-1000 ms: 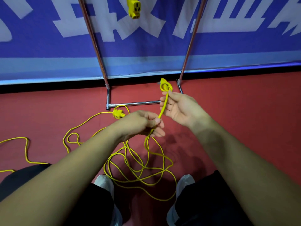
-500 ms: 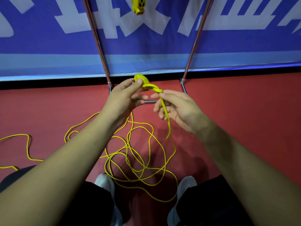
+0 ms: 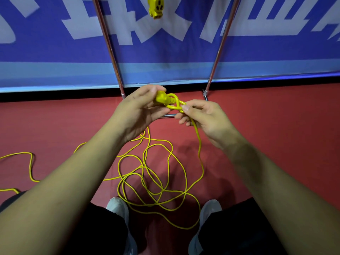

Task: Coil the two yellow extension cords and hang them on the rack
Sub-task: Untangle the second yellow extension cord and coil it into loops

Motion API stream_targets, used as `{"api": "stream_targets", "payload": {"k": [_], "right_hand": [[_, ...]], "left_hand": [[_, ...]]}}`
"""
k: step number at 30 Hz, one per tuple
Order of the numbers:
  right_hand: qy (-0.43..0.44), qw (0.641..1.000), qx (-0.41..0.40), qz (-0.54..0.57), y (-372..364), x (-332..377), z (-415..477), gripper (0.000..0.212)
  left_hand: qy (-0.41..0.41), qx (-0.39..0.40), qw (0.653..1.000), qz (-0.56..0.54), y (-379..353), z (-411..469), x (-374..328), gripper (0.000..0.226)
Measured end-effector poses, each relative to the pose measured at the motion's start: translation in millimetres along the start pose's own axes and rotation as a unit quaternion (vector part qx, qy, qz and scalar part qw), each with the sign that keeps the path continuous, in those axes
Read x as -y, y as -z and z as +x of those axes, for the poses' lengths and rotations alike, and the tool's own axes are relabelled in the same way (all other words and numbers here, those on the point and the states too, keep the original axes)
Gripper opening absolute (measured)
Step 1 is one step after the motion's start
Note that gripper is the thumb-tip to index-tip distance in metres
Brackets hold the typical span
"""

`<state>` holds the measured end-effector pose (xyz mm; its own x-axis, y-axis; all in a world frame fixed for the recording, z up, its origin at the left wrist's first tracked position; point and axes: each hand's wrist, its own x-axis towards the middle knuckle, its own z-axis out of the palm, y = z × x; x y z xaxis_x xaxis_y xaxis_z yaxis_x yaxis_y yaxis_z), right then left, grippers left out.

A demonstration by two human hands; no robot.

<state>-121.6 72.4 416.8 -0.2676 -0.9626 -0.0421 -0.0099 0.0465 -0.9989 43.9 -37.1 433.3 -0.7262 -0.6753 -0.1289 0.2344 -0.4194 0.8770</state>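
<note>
A socket [image 3: 156, 7] is dangling between the rack [image 3: 107, 43] poles. Before the rack, the left grip [image 3: 139, 111] is pinching the plug [image 3: 161, 98] and the right grip [image 3: 206, 116] is pinching the first loop [image 3: 176, 103], with the remaining cord [image 3: 199, 150] lying loose.

Floor [image 3: 55, 126]: red, matte. Far wall: blue banner [image 3: 55, 48] with large pale characters, light-blue lower band; black strip [image 3: 55, 96] at base.

We see a smooth yellow cord [image 3: 161, 181] in a faintly glossy plastic jacket, and its moulded plug [image 3: 161, 97] has the same shiny plastic look. The rack's poles [image 3: 108, 43] are polished metal that catches the light. The red floor [image 3: 55, 122] looks matt and even. The blue banner [image 3: 165, 70] seems flat and printed, and the dark trousers [image 3: 239, 227] read as matt cloth.
</note>
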Motion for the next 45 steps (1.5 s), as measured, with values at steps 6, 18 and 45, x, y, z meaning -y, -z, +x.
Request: {"api": "stream_targets", "payload": {"k": [6, 18, 45], "right_hand": [[0.005, 1.0, 0.0, 0.0, 0.4, 2.0, 2.0, 0.014], [0.1, 0.991, -0.026, -0.089, -0.5, 2.8, 0.4, 0.009], [0.065, 0.991, 0.014, -0.115, 5.6, 1.8, 1.6, 0.017]], "left_hand": [[0.009, 0.011, 1.0, -0.02, -0.9, -0.6, -0.1, 0.034], [0.043, 0.076, 0.995, 0.056, 2.0, -0.9, 7.7, 0.029], [-0.023, 0.068, 0.937, 0.342, 4.3, -6.3, -1.6, 0.021]]}}
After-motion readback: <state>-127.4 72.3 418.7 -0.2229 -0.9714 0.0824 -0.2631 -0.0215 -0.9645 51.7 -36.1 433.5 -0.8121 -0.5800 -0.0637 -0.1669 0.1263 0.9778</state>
